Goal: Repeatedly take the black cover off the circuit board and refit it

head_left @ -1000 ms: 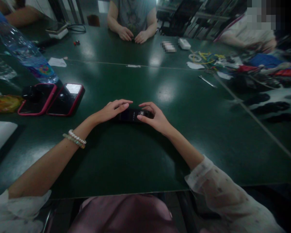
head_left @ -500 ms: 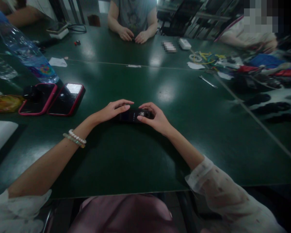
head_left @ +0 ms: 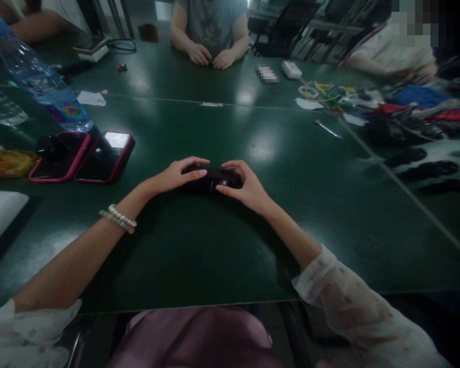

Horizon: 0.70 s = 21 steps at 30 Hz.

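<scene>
A small black box-shaped object (head_left: 210,179) with faint white markings lies on the green table in front of me; its exact kind does not show. My left hand (head_left: 182,173) grips its left end, thumb along the near side and fingers over the far edge. At the other end, my right hand (head_left: 242,180) holds it with the thumb on the near face beside a small pale mark and the fingers curled behind. Parts of both ends are hidden under my fingers.
Two phones in red-pink cases, the nearer being a phone (head_left: 105,157), lie to the left beside a water bottle (head_left: 46,76). A wrench (head_left: 328,130) and tangled cables (head_left: 325,92) are on the right. Across the table (head_left: 199,245) sits another person (head_left: 210,30).
The black object has tipped between my hands, so its marked face and pale mark now show at a different angle. My fingers have shifted slightly; the arms stay put.
</scene>
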### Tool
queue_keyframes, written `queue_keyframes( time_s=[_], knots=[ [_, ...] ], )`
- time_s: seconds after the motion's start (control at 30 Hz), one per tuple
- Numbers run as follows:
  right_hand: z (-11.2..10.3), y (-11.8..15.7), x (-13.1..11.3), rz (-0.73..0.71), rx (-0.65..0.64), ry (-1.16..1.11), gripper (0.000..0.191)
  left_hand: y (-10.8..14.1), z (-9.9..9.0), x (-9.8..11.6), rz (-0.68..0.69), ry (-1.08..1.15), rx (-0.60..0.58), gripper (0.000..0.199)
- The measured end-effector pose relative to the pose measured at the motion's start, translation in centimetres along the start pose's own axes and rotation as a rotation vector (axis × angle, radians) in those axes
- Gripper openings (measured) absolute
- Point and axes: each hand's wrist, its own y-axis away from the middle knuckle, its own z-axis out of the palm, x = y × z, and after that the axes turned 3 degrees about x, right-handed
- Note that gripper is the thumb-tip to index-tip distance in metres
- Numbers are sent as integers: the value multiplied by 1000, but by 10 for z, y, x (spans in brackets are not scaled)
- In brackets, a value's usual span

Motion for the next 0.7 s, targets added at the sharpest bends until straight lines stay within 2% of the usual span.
queue_keyframes(
  time_s=[0.4,0.7],
  knots=[
    [1,2,-4,-30,7,149,53,0,0,-1,15,-118,11,62],
    [2,0,-3,-30,33,216,51,-2,0,-3,22,-127,8,67]
  ],
)
